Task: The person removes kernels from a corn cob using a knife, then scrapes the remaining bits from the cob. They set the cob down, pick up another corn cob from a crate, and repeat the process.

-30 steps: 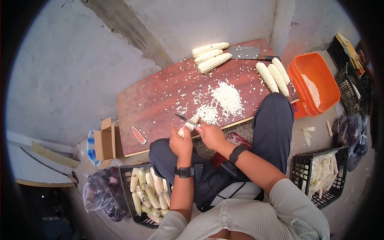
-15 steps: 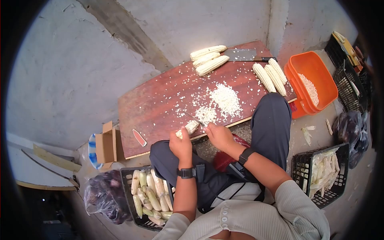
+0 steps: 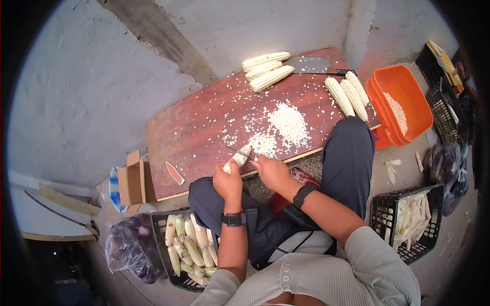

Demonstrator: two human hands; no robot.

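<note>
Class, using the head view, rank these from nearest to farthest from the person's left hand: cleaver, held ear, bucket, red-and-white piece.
1. Held ear: in the left hand.
2. Red-and-white piece: to the hand's left, on the board.
3. Cleaver: at the board's far edge.
4. Bucket: beyond the board's right end.

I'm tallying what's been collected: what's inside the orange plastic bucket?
Inside the orange plastic bucket lies a layer of small, pale, pinkish pieces, apparently kernels. Whatever is underneath that layer is covered.
</note>
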